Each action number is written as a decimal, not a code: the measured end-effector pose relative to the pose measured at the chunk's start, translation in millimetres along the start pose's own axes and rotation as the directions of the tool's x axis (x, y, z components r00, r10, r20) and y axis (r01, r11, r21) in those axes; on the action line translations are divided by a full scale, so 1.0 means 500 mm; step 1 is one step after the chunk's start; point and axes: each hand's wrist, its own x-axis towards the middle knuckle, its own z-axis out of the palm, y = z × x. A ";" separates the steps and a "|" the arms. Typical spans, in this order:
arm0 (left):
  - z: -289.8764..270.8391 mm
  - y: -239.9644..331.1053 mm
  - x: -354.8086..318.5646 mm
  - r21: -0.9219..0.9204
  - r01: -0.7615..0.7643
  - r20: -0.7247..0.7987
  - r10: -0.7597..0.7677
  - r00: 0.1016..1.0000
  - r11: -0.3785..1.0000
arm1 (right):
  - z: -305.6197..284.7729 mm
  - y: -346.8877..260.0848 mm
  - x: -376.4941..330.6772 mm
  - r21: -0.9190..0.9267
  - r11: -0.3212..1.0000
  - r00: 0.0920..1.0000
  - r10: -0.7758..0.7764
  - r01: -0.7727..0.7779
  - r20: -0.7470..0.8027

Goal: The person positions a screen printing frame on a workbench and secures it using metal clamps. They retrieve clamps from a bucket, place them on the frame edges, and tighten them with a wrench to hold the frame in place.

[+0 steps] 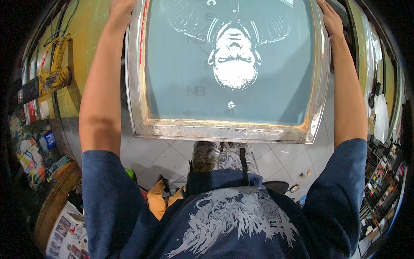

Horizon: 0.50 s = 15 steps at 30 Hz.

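Note:
A screen printing frame (228, 130) with a silver metal border is held out in front of my body, above the floor. Its grey-green mesh (181, 82) carries a light stencil of a head and shoulders, upside down from here, and a small round registration mark. Yellowish tape or residue lines the inner border, with a red strip along the left side. At the upper left, my left hand (122, 8) grips the frame's outer edge. My right hand (332, 20) holds the opposite edge. The picture's top cuts off both hands and the frame's far side.
Left of my forearm, a yellow power tool (56, 75) with a black end lies by a yellow surface (84, 26). A rounded wooden edge (56, 203) is at lower left. Shelves with small colourful items (381, 181) stand at right. Grey floor tiles (280, 159) show below the frame.

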 end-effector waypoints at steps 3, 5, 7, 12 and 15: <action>-0.003 0.009 -0.001 -0.041 0.025 0.042 -0.024 0.999 0.999 | 0.005 0.003 -0.005 -0.005 1.000 1.000 -0.002 0.002 0.015; -0.016 0.007 -0.005 -0.034 0.056 0.070 -0.054 0.996 0.998 | 0.016 0.002 -0.029 0.023 0.999 0.998 0.032 -0.033 0.054; -0.009 0.004 -0.003 0.000 0.216 0.002 -0.216 0.976 0.976 | 0.007 -0.026 -0.028 -0.076 0.997 0.999 0.030 -0.027 0.031; 0.012 -0.001 0.025 0.139 0.220 -0.115 -0.205 0.972 0.965 | -0.026 0.020 0.000 -0.203 0.978 0.998 0.048 -0.053 -0.031; -0.006 -0.023 0.020 0.112 0.220 -0.172 -0.199 0.965 0.969 | -0.003 0.006 -0.001 -0.234 0.969 0.997 0.075 -0.080 -0.031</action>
